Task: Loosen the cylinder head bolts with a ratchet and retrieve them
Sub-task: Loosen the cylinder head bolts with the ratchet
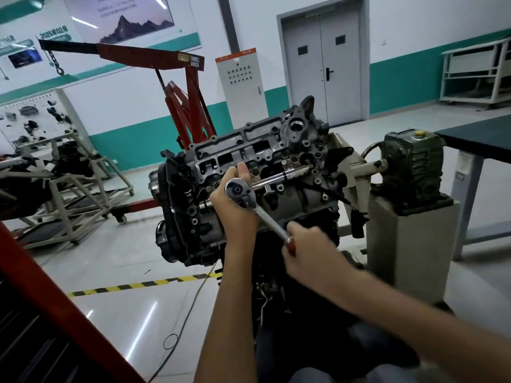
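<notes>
A grey cylinder head (249, 153) tops an engine mounted tilted on a stand. A chrome ratchet (240, 193) faces me, its long extension bar (284, 174) running into the head at the upper right. My left hand (235, 205) cups the ratchet's head from behind, fingers curled round it. My right hand (307, 244) grips the red-tipped handle lower right, slightly blurred. The bolt under the extension's tip is hidden.
The engine stand's gearbox (412, 164) on a grey pedestal (412, 244) is at the right, beside a dark table (475, 136). A red engine crane (188, 98) stands behind. A red frame (55, 305) crosses the lower left. Yellow-black floor tape (143, 283) and a cable lie below.
</notes>
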